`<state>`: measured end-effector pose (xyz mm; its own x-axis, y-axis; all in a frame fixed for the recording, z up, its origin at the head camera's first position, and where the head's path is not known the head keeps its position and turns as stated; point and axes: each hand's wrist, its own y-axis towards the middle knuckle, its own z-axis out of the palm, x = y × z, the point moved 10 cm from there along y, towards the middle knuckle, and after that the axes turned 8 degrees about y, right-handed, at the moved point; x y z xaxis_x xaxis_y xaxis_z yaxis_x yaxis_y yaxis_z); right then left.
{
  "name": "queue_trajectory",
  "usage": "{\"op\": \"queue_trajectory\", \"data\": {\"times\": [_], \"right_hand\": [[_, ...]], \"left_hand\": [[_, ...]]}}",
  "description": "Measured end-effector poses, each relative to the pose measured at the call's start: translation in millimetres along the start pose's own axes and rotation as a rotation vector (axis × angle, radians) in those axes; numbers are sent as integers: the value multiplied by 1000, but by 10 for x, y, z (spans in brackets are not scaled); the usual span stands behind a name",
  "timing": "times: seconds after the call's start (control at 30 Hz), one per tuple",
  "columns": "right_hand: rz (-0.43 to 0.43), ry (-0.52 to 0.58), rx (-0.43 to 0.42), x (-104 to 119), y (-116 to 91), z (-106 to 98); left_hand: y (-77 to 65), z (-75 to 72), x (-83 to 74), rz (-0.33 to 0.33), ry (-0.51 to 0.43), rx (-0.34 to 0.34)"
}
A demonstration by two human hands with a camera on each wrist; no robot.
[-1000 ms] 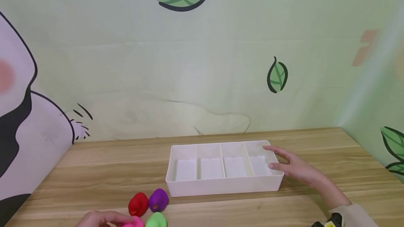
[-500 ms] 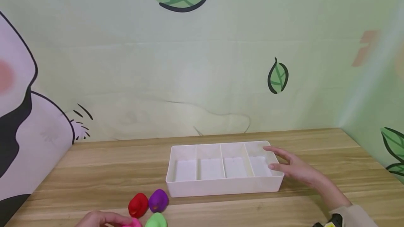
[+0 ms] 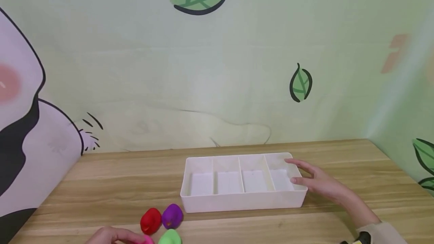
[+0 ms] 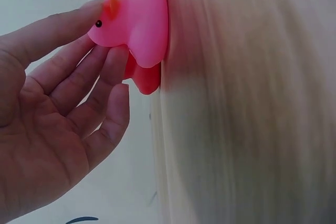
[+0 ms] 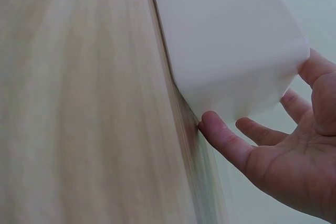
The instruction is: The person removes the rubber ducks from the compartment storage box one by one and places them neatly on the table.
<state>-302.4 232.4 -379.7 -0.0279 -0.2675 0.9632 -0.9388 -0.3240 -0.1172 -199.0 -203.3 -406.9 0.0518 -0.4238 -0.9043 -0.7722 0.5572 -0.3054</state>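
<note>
My left hand pinches a pink rubber duck by its head, thumb beside the orange beak and fingertips under the other side. Its base is right at the tabletop. Around it stand a red rubber duck, a purple one and a light green one; the head view's lower edge cuts off the pink and green ducks. My right hand holds the right end of a white divided box, thumb and forefinger over the rim. Several fingers lie against its outer end wall in the right wrist view.
The wooden table reaches back to a pale green printed backdrop with leaf drawings. Another backdrop panel closes off the right side. The box stands behind and to the right of the ducks.
The head view has shifted slightly, so everything appears a little farther right and lower. Both hands, the ducks and the box keep their places relative to each other.
</note>
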Motion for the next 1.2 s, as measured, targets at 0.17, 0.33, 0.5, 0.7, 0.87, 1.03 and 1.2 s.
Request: {"op": "queue_trajectory", "data": {"times": [0.17, 0.33, 0.5, 0.7, 0.87, 1.03, 1.2], "right_hand": [[5, -24, -10, -19, -11, -22], [12, -18, -4, -31, -9, -19], [14, -32, -12, -22, -5, -20], [-5, -27, 2, 7, 7, 0], [-17, -69, 4, 54, 19, -2], [-58, -109, 6, 156, -22, -36], [-119, -129, 5, 274, -110, -91]], "left_hand": [[-3, -18, 1, 17, 45, -1], [-45, -110, 88, -53, 77, -38], [-93, -157, 166, -133, 89, -49], [-126, -197, 149, -154, 19, -59], [-120, -290, 58, -140, 56, -138], [-52, -352, -56, -140, 107, -213], [-12, -456, -229, -107, 208, -354]]}}
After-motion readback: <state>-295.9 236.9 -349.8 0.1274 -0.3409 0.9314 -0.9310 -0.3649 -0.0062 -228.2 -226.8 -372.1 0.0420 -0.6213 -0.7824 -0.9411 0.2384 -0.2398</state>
